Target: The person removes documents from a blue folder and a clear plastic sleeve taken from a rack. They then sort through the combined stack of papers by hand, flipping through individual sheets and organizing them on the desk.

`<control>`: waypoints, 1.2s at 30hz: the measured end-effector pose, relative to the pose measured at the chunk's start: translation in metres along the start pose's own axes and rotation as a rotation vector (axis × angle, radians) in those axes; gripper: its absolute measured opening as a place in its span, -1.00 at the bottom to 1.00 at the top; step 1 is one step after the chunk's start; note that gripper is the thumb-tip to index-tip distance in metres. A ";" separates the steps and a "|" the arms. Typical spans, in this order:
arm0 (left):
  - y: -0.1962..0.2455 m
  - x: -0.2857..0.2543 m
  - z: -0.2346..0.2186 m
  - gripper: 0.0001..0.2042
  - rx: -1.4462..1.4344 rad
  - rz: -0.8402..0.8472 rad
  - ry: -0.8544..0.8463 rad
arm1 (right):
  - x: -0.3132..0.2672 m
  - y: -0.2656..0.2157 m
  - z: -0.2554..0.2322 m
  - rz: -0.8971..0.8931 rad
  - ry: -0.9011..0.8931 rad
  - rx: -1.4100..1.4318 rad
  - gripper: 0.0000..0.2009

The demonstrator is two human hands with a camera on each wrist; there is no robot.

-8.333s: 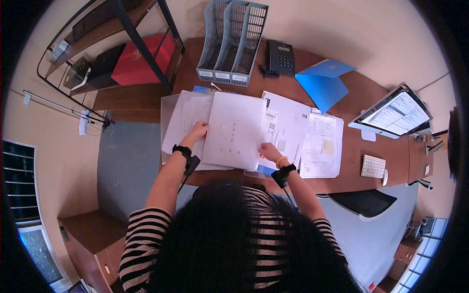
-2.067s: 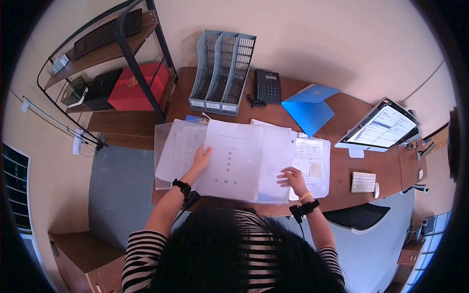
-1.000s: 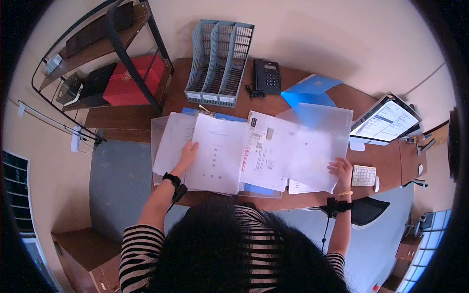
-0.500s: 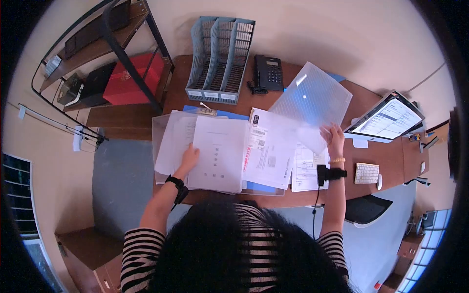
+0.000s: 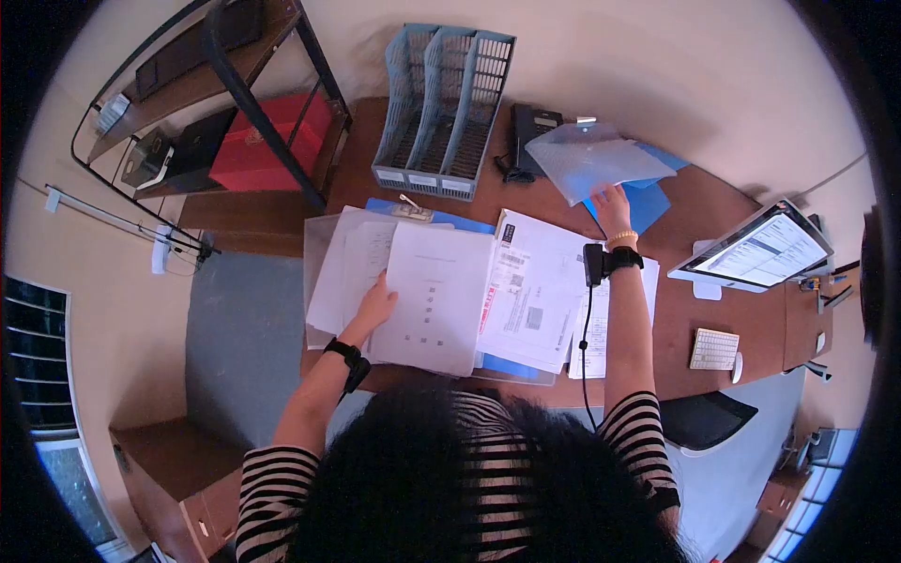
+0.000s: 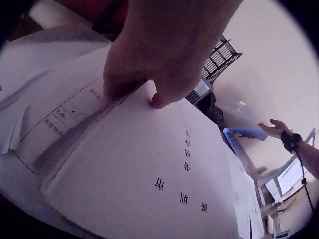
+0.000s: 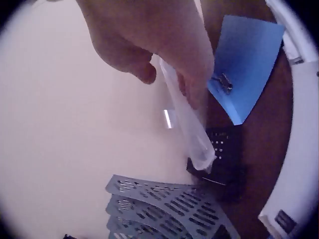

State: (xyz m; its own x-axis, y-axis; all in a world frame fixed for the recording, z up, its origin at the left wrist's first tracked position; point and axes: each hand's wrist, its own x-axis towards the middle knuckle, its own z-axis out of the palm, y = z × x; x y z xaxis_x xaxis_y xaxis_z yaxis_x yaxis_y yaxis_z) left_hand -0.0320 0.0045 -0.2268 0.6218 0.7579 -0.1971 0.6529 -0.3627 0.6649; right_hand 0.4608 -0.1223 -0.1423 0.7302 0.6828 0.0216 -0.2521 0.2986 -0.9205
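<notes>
My left hand (image 5: 377,302) pinches the left edge of a stack of printed paper (image 5: 439,305). In the left wrist view the thumb lies on the top page (image 6: 134,164), with the other fingers at the edge, partly hidden. Toward the back of the desk, my right hand (image 5: 614,210) holds a translucent plastic folder (image 5: 593,161) by its near edge. The folder hangs raised over the blue folder (image 5: 646,205) and overlaps the phone (image 5: 531,136). Seen from the right wrist, the plastic folder (image 7: 187,122) is edge-on between thumb and fingers. A white labelled envelope (image 5: 537,300) lies beside the stack.
A grey file rack (image 5: 441,113) stands at the back wall. To the right are a monitor (image 5: 751,249), a keyboard (image 5: 715,349) and a mouse (image 5: 737,367). More sheets (image 5: 328,272) and a clipboard clip (image 5: 411,212) lie left. A shelf holds a red box (image 5: 272,145).
The plastic folder has come off the papers, first to the right, then up and back over the blue folder with my right hand. The envelope is uncovered. My left hand stays at the stack.
</notes>
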 end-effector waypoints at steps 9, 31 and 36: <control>0.027 -0.009 -0.005 -0.40 0.290 -0.092 -0.052 | -0.089 0.048 0.006 0.410 0.165 0.053 -0.75; 0.035 0.012 0.038 -0.32 0.232 0.065 -0.119 | -0.249 0.089 0.050 0.522 -0.223 -0.517 -0.75; 0.026 0.009 0.015 -0.41 0.185 -0.039 -0.031 | -0.250 0.096 0.037 0.519 -0.146 -0.486 -0.76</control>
State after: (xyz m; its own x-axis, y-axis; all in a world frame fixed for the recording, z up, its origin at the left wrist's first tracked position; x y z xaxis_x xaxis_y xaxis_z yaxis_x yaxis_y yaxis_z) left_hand -0.0031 -0.0059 -0.2224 0.6057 0.7574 -0.2437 0.7433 -0.4293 0.5130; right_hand 0.2308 -0.2393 -0.2212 0.4928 0.7482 -0.4443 -0.2071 -0.3950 -0.8950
